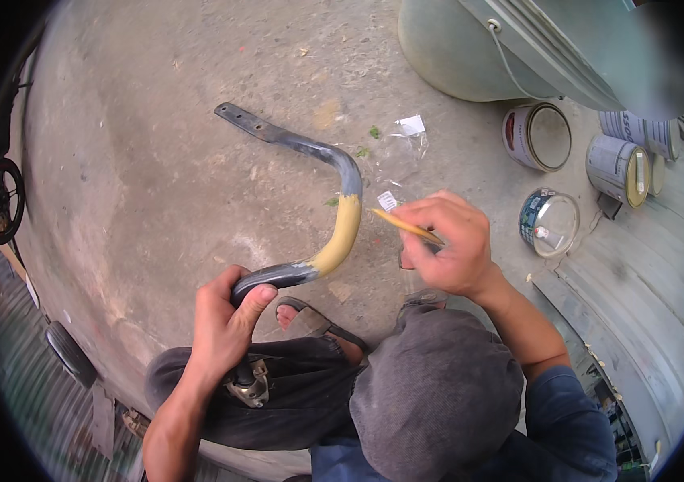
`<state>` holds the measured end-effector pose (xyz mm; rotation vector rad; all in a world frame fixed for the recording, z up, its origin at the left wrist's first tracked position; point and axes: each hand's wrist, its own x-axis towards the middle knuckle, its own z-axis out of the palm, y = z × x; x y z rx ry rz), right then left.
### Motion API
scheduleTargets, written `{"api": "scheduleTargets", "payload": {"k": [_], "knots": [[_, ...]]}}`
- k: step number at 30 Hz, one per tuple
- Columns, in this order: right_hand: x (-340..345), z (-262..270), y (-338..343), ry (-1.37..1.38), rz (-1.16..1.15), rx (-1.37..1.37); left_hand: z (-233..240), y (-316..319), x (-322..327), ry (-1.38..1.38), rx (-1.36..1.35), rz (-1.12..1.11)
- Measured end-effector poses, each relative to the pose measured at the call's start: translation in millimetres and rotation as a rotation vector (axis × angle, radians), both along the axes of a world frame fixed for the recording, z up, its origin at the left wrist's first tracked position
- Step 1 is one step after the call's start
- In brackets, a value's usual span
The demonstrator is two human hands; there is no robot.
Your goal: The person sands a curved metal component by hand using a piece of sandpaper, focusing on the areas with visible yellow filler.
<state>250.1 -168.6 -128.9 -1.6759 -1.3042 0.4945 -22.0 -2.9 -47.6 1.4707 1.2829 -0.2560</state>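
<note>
A bent black metal tube (348, 172) spans the middle of the view. Yellow filler (348, 226) coats its bend, with bare greyish patches at both borders of the coat. Its far end is flattened and has several holes. My left hand (227, 319) is wrapped around the near dark stretch; below the hand, a metal bracket (251, 385) at the tube's lower part rests by my thigh. A thin yellow-smeared spreader (408, 226) is pinched in my right hand (450, 238). Its tip points at the filler, just right of the tube; contact cannot be made out.
A large pale bucket (462, 54) with a wire handle stands at upper right. Beside it are a round tin (537, 137), a grey can (616, 169) and a clear-topped tub (549, 223). Plastic wrapping (402, 150) litters the concrete floor (155, 150). A small tyre (70, 354) lies left.
</note>
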Motion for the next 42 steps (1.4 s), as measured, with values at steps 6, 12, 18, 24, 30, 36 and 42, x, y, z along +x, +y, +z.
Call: {"api": "scheduleTargets", "payload": {"k": [6, 12, 18, 24, 30, 36, 42], "knots": [[9, 6, 33, 0.035, -0.014, 0.013, -1, -1, -1, 0.019, 0.036, -0.028], [13, 4, 41, -0.017, 0.163, 0.015, -2, 0, 0, 0.03, 0.049, -0.029], [5, 14, 29, 0.016, 0.201, 0.037, -7, 2, -8, -0.017, 0.09, -0.138], [12, 17, 24, 0.15, 0.047, -0.04, -1, 1, -6, -0.011, 0.042, -0.017], [2, 5, 34, 0.161, 0.009, -0.009, 8, 3, 2, 0.034, -0.063, 0.062], [-6, 11, 26, 0.154, 0.068, 0.056, -3, 5, -13, -0.044, 0.011, -0.01], [0, 9, 24, 0.174, -0.022, 0.047, 3, 7, -10, -0.071, -0.055, 0.072]]}}
